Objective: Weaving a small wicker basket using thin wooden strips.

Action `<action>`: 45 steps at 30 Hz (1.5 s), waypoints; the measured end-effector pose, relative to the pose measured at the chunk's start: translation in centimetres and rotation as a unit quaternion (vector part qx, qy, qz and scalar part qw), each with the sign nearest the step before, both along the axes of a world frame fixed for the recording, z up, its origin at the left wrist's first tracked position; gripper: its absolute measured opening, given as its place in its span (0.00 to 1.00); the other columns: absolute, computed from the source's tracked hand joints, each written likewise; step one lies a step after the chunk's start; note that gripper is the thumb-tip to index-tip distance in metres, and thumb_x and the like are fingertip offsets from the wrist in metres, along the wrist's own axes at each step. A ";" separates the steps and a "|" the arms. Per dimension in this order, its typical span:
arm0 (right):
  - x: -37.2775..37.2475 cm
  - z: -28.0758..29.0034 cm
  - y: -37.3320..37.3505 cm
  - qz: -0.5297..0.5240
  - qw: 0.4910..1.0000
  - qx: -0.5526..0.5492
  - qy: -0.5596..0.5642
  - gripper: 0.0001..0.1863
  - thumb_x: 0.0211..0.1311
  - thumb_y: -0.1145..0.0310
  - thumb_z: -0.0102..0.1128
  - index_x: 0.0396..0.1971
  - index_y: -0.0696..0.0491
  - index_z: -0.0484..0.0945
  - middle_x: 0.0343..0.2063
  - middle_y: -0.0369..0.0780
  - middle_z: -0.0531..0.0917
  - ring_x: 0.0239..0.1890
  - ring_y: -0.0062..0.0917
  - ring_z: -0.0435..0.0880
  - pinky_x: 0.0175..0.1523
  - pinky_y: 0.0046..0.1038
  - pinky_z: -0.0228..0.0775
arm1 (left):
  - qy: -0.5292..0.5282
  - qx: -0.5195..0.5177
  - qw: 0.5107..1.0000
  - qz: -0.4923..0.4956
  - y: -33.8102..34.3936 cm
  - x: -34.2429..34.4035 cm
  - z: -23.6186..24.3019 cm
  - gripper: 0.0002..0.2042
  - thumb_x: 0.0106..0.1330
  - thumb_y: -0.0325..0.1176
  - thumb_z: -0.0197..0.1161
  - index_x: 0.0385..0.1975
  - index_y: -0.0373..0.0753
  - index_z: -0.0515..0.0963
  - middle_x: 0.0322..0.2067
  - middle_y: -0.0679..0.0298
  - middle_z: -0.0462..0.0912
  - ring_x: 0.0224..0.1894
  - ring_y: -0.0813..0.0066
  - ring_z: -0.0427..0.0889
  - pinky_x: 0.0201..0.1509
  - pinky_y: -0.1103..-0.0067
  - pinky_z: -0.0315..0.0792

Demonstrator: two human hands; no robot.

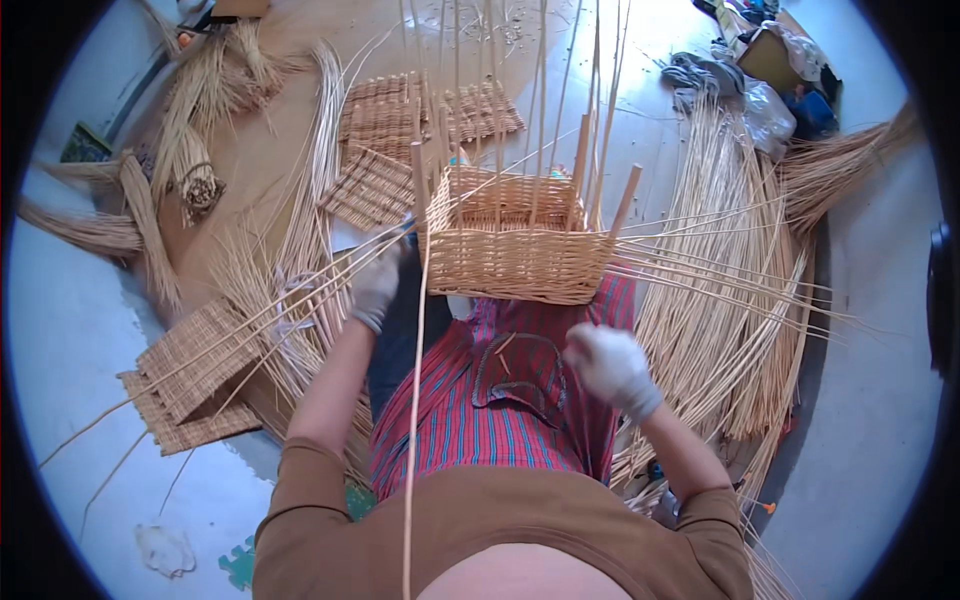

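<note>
A half-woven wicker basket (515, 265) rests in front of me above my lap, with thick corner posts and tall thin upright rods. At its left corner is my left hand (376, 286) in a white glove, its fingers closed at the corner beside the cane ends and partly hidden. My right hand (612, 368), also gloved and slightly blurred, hovers over my lap below the basket's right end, fingers curled; whatever they may hold is hidden. One long cane (415, 420) runs from the basket's left corner down toward me. Other loose canes (720, 270) stick out sideways from both ends.
A large bundle of pale canes (725, 350) lies at right, with more cane bundles (215, 100) at far left. Woven panels (370, 185) lie beyond the basket, and others (200, 365) at left. Plastic bags (768, 115) sit far right. A red striped cloth (500, 430) covers my lap.
</note>
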State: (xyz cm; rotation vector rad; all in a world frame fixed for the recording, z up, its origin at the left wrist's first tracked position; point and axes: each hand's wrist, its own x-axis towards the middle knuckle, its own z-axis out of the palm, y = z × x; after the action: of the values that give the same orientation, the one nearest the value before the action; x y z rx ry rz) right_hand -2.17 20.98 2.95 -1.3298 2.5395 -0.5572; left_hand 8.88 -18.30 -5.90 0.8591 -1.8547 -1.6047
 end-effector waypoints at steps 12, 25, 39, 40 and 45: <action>-5.0 -0.6 -26.9 -0.250 0.841 -0.335 -0.343 0.52 0.64 0.36 0.66 0.75 0.60 0.65 0.67 0.63 0.74 0.73 0.49 0.72 0.77 0.38 0.61 | -0.121 -0.324 0.934 -0.087 3.3 0.6 0.2 0.31 0.65 0.33 0.75 0.68 0.46 0.71 0.58 0.55 0.84 0.58 0.55 0.86 0.62 0.65 0.78; -6.3 -5.3 -31.3 -0.132 0.728 -0.501 -0.448 0.31 0.73 0.39 0.64 0.62 0.49 0.85 0.46 0.42 0.89 0.46 0.25 0.85 0.56 0.33 0.76 | -0.229 -0.359 0.899 -0.102 0.8 0.2 0.3 0.29 0.61 0.39 0.76 0.64 0.60 0.74 0.40 0.59 0.88 0.41 0.51 0.89 0.42 0.58 0.78; -2.0 -4.1 -19.7 -0.172 0.685 -0.554 -0.441 0.13 0.80 0.72 0.58 0.60 0.53 0.80 0.42 0.38 0.89 0.50 0.27 0.90 0.51 0.29 0.82 | -0.179 -0.331 0.914 -0.152 -0.4 0.5 -0.8 0.31 0.55 0.37 0.82 0.57 0.49 0.73 0.29 0.62 0.80 0.30 0.61 0.83 0.38 0.65 0.77; -2.6 -4.8 -17.7 -0.241 0.654 -0.523 -0.490 0.12 0.79 0.71 0.60 0.57 0.53 0.82 0.42 0.38 0.89 0.48 0.26 0.90 0.48 0.28 0.82 | -0.174 -0.336 0.912 -0.157 -0.2 0.7 -0.5 0.30 0.56 0.37 0.82 0.57 0.48 0.73 0.28 0.62 0.80 0.30 0.60 0.83 0.38 0.65 0.77; -6.0 -9.5 -12.2 -0.234 0.616 -0.519 -0.544 0.11 0.80 0.65 0.63 0.53 0.54 0.84 0.40 0.36 0.88 0.37 0.21 0.86 0.41 0.24 0.81 | -0.113 -0.428 0.893 -0.077 4.2 0.8 1.7 0.19 0.71 0.36 0.70 0.60 0.51 0.77 0.40 0.58 0.89 0.38 0.54 0.90 0.42 0.63 0.81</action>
State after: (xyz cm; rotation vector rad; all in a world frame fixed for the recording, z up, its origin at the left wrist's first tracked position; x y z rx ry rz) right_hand -8.13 8.74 -6.55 -0.0842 1.3009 -2.2695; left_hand 9.71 -14.14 -4.21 0.5007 -2.5123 -0.6041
